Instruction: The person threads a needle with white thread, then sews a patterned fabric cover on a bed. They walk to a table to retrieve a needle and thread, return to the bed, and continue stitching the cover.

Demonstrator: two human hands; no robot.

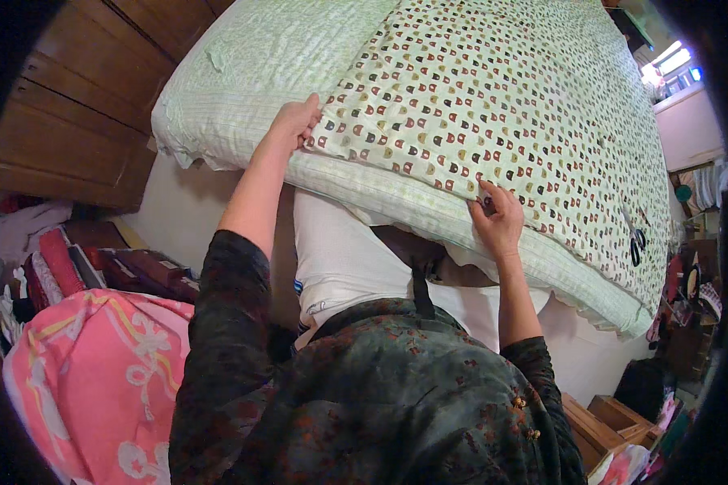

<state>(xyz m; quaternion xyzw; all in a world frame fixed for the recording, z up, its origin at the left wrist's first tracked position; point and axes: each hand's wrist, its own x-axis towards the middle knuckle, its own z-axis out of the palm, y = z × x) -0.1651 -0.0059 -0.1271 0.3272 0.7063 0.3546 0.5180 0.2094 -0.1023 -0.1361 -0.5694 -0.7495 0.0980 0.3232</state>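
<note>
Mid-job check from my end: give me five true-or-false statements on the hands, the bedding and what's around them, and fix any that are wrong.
1. The left hand, fingers curled, is at the near left corner of the white cloth printed with small red, black and olive shapes. True.
2. Scissors with black loop handles lie right of both hands. True.
3. The right hand holds the scissors. False: it is at the printed cloth's near edge, apart from them.
4. The pink cloth with white patterns covers the printed cloth. False: that pink cloth lies apart, lower left.
5. Pale green textured bedding shows left of the printed cloth. True.
</note>
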